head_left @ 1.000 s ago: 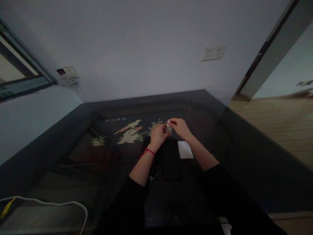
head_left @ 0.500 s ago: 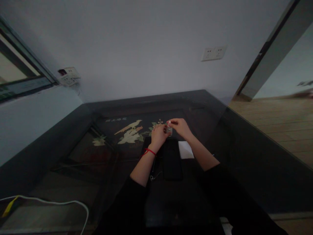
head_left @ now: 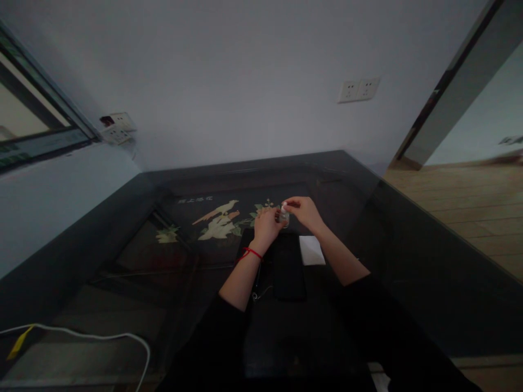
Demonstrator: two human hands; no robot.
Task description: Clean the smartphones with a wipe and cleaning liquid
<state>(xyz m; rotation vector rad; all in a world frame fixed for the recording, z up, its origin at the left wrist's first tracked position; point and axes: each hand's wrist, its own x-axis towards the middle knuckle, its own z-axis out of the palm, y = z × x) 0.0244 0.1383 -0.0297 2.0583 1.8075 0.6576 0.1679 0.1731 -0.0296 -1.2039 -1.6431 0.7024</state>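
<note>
My left hand (head_left: 266,225), with a red string round its wrist, is closed round a small clear bottle (head_left: 284,218) held just above the dark glass table (head_left: 408,261). My right hand (head_left: 303,210) pinches the bottle's white cap (head_left: 283,207) from above. Both hands meet at the table's middle, over a black phone (head_left: 289,267) that lies flat below them. A white square of paper or cloth (head_left: 311,250) lies right of the phone, beside my right forearm.
A bird and flower inlay (head_left: 216,220) shows under the glass to the left. A white cable (head_left: 85,337) curves across the near left corner. Wall sockets (head_left: 358,90) sit on the far wall, and more sockets (head_left: 116,126) at the left. Wooden floor (head_left: 469,207) lies to the right.
Both hands stay on the bottle and cap with only a slight shift; the view has drifted a little.
</note>
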